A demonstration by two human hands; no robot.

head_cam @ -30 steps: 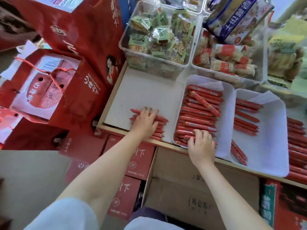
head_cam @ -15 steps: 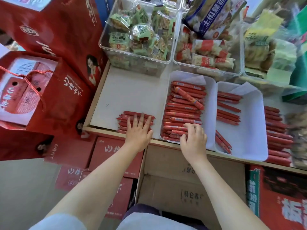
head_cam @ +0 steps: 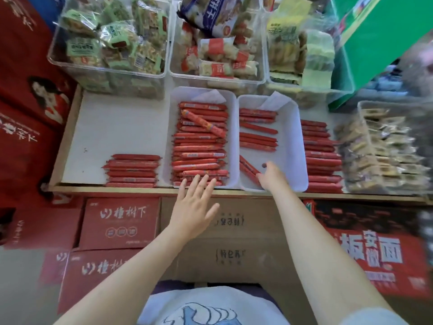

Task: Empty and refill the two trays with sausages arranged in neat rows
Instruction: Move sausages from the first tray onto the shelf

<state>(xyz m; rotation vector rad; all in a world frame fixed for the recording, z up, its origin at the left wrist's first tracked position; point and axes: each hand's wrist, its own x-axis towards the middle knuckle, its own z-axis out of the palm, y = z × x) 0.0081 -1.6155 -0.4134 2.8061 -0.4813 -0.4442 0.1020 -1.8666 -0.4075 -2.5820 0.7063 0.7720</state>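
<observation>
Red sausages (head_cam: 199, 146) fill the left tray (head_cam: 233, 137). Left hand (head_cam: 194, 207) hovers spread at its near edge; right hand (head_cam: 273, 177) pinches a sausage (head_cam: 248, 168) in the right tray (head_cam: 293, 146).

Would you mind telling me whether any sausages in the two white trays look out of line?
Yes. In the left tray, one sausage lies diagonally across the top of the neat rows. In the right tray, two sausages near the front lie slanted beside the right hand, unlike the level ones behind.
</observation>
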